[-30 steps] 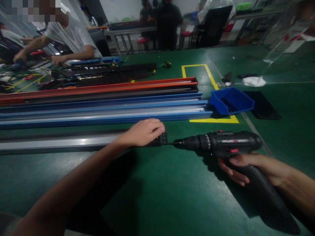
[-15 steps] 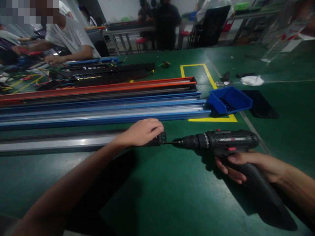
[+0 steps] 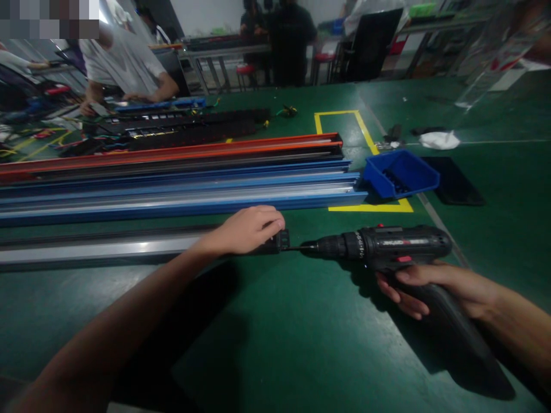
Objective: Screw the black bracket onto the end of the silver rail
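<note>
A long grey and black metal rail [image 3: 107, 250] lies across the green table. My left hand [image 3: 247, 230] is closed over the rail's right end, pressing on it. My right hand [image 3: 430, 285] grips the handle of a black cordless drill [image 3: 387, 248]. The drill lies level, and its bit touches the black end cap [image 3: 283, 240] of the rail just right of my left fingers.
Blue, black and orange rails [image 3: 181, 178] are stacked side by side behind the grey one. A blue bin [image 3: 400, 175] of small parts stands at their right end on yellow tape marks. A black pad [image 3: 456, 180] lies further right. A person in a white shirt [image 3: 124, 63] works at far left.
The drill has crept slightly left toward the rail end. My left hand has stayed put. The person at far left has shifted their arms.
</note>
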Motion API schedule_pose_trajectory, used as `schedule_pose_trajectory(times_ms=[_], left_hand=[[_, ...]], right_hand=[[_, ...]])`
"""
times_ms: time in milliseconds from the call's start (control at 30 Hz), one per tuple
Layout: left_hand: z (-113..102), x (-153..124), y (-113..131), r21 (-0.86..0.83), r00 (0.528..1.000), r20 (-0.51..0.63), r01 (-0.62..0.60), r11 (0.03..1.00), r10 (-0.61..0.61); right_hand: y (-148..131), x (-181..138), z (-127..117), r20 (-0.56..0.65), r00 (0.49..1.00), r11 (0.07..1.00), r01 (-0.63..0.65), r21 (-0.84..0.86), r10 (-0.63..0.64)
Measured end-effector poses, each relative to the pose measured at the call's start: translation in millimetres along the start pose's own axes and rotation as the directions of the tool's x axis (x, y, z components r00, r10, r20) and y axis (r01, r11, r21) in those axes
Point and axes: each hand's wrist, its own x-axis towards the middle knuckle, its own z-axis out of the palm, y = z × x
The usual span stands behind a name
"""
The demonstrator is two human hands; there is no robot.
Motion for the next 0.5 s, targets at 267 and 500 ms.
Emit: schedule_pose_trajectory(times_ms=[267, 500], left_hand=[[0.3, -0.3, -0.5, -0.007, 1.0, -0.014, -0.011, 1.0, 0.011], [-0.2, -0.2, 1.5, -0.023, 1.0, -0.005, -0.002, 1.0, 0.002]], right_hand=[[0.0, 0.9, -2.1, 0.03, 0.999, 1.0, 0.011, -0.026, -0.01], [0.6, 0.0, -1.3, 0.014, 1.0, 1.0, 0.005, 0.017, -0.005]])
